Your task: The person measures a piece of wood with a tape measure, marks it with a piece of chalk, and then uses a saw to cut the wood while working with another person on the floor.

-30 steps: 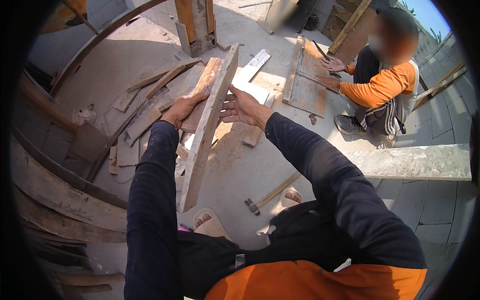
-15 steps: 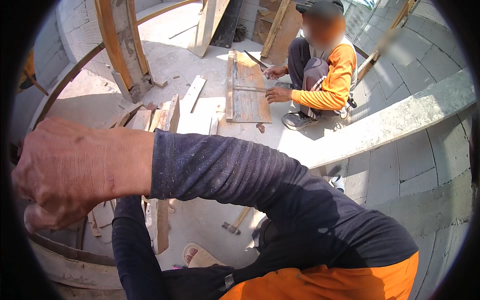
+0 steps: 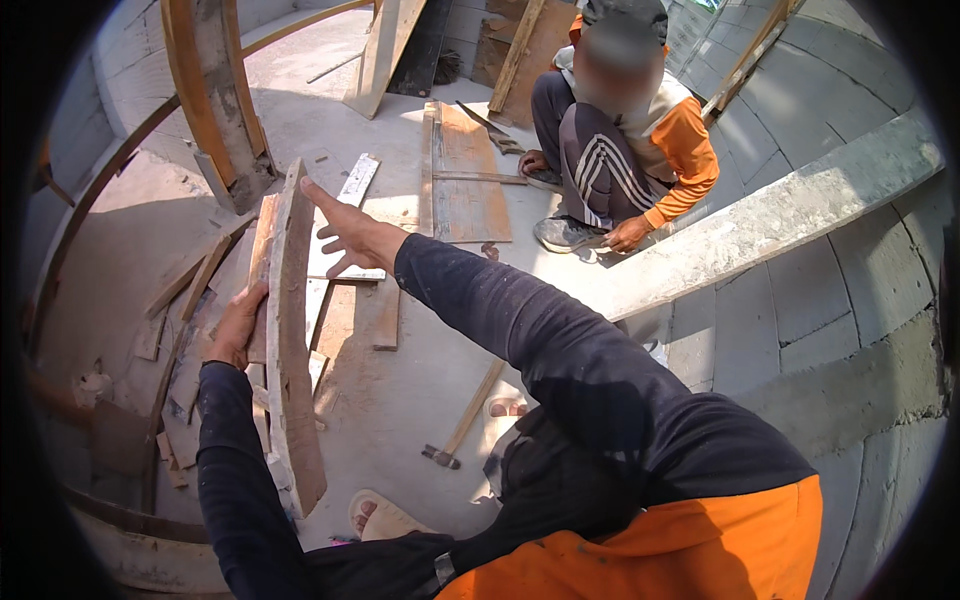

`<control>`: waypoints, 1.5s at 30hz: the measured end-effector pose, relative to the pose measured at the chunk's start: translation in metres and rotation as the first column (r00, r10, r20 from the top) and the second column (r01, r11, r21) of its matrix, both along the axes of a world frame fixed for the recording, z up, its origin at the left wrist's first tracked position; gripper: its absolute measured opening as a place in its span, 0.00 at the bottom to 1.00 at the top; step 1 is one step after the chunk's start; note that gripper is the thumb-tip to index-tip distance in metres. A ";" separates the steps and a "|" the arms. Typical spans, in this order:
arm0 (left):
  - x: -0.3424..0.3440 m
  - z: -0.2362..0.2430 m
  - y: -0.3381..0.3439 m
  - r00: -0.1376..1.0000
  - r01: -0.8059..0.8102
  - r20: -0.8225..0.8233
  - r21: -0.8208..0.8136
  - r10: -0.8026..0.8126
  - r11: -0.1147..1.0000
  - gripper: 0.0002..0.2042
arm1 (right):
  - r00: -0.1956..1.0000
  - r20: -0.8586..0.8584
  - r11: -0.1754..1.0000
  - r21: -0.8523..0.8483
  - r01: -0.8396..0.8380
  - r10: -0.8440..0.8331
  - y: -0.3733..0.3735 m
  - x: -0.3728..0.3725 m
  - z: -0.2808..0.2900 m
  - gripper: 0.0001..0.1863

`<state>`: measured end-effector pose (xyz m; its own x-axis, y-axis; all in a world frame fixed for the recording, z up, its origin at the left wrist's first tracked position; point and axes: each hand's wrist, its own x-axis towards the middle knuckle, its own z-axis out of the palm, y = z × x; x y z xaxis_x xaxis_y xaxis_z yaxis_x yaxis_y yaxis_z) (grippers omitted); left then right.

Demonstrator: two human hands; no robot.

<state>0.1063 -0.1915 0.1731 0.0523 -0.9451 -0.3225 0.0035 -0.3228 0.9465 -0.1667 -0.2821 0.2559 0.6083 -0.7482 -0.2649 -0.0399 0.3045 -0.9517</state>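
Observation:
My left hand is closed on a long rough wooden board held upright on its edge, tilted lengthwise toward me. Beside the board's upper end, my right hand is open, fingers spread, its thumb near the top corner. A hammer with a wooden handle lies on the floor between my sandalled feet. Under and left of the held board are several loose planks and scraps, with a white painted board just beyond.
A crouching co-worker is at upper right, beside a wooden panel and a handsaw. A long pale plank slants along the right near the block wall. A timber-cased column stands at upper left.
My right hand swept left across the foreground, then moved back beside the board's top, open. The view has turned. The co-worker's hands have left the panel, one now down by the shoe.

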 end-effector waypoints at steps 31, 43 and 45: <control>-0.033 0.006 -0.010 0.999 -0.018 -0.031 0.053 0.019 0.998 0.32 | 0.961 0.199 0.966 0.207 0.152 -0.194 -0.018 0.023 -0.048 0.51; -0.026 0.004 -0.006 0.997 0.020 -0.077 0.024 -0.018 1.000 0.29 | 0.972 0.133 0.963 0.212 0.164 -0.194 -0.014 0.036 -0.047 0.48; -0.025 0.003 -0.006 0.997 0.021 -0.078 0.028 -0.018 0.999 0.30 | 0.969 0.136 0.960 0.219 0.172 -0.205 -0.014 0.038 -0.049 0.48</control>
<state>0.0812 -0.1972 0.1763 0.0075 -0.9359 -0.3522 0.0704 -0.3508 0.9338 -0.1285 -0.2962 0.2070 0.5077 -0.7930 -0.3368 0.1810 0.4804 -0.8582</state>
